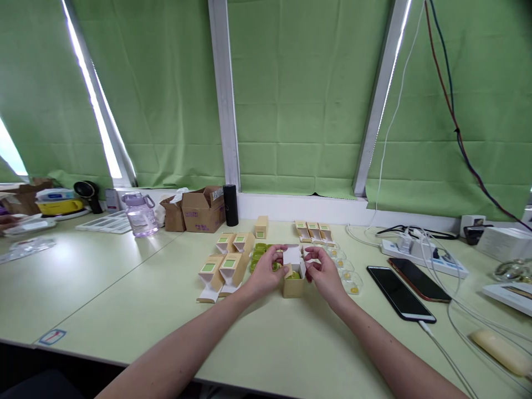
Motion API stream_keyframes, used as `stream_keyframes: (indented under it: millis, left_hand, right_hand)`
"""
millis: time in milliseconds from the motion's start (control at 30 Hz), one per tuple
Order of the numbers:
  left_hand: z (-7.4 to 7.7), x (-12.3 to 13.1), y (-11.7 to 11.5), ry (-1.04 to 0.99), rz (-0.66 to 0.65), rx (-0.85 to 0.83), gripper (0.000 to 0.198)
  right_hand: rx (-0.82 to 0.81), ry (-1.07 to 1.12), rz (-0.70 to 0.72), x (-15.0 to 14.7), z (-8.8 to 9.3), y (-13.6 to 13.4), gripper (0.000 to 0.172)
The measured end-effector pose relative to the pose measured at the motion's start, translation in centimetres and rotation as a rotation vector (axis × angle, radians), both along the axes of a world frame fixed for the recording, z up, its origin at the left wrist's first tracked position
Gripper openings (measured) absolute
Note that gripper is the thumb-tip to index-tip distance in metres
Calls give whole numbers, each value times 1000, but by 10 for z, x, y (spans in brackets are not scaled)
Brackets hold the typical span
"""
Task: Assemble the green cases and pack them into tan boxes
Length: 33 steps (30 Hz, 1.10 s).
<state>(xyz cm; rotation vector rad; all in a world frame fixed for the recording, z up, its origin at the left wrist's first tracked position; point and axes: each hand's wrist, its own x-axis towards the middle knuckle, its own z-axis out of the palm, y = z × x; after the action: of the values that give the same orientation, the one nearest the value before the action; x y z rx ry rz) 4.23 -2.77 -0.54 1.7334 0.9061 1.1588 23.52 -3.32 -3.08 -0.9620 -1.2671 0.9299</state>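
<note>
A small tan cardboard box (293, 289) stands upright in front of me with its white-lined flaps up and something green showing inside. On its left, my left hand (266, 270) pinches the flap edges between thumb and fingers. My right hand (325, 274) is closed at the right-hand flap, fingertips against it. Green containers (259, 250) sit just behind my left hand, partly hidden. Several similar boxes (234, 267) lie to the left with lids open. Beyond my right hand are clear plastic pieces (351, 281) with small yellow centres.
One more tan box (261, 226) and a row of open boxes (315, 231) stand farther back. To the right are a black phone (401, 292), a second phone (419, 279), a power strip (424, 257) and loose cables. A jug (141, 215) and a carton (203, 210) stand back left.
</note>
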Motion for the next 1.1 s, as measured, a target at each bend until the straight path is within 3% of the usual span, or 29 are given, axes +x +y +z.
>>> stream_keyframes:
  millis: [533,1100]
  left_hand:
    - [3,1,-4,21,0,-2,48]
    - [0,0,-2,7,-22,-9,49]
  right_hand:
    - [-59,-47,55,-5,6,-8,50]
    - [-11,-156,22,-8,-9,-5,44]
